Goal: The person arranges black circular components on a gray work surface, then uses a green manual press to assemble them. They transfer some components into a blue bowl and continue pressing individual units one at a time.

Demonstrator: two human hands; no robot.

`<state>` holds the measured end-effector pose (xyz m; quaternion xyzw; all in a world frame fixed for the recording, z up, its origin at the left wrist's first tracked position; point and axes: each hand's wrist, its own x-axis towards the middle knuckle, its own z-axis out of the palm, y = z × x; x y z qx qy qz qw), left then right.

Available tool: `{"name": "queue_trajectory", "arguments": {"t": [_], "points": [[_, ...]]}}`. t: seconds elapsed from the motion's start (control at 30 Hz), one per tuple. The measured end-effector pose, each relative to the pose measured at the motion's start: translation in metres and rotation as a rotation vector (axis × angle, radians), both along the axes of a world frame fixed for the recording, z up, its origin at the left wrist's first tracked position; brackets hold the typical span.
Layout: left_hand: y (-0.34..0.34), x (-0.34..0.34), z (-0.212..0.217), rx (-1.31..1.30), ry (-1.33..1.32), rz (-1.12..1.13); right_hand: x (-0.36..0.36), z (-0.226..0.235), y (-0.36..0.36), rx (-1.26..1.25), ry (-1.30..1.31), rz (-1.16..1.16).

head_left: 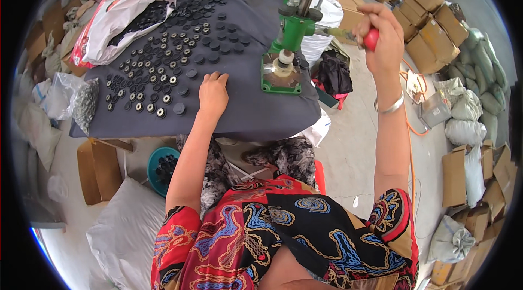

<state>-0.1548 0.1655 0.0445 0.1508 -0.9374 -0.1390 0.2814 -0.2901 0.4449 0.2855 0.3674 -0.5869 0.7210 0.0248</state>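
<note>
A green hand press (290, 34) stands at the right end of the dark cloth-covered table (245, 110). My right hand (381, 34) is raised and closed round the end of its lever, by the red ball knob (371, 39). Beneath the press's ram, a pale round piece (285, 57) sits over the base. My left hand (213, 94) rests on the cloth with fingers curled in; whatever they may hold is hidden. Left of it lie many small round black caps (178, 108), and several black parts with metal-coloured rings (160, 112). More plain black caps (225, 49) stand in loose rows beyond.
An open white sack (109, 45) of black parts lies at the table's far left, with a clear bag of small pieces (86, 102) nearer. Below is a teal basin (158, 167) of black parts. Cardboard boxes (430, 39) and filled sacks (471, 110) stand along the right.
</note>
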Motion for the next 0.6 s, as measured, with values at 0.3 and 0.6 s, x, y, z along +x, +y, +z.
{"name": "queue_trajectory", "arguments": {"t": [0.3, 0.6], "points": [[0.023, -0.015, 0.01, 0.36, 0.142, -0.066, -0.011, 0.011, -0.003, 0.016, 0.001, 0.013], [0.075, -0.085, 0.043, 0.402, 0.066, -0.228, -0.015, 0.016, -0.004, 0.031, -0.017, -0.003]]}}
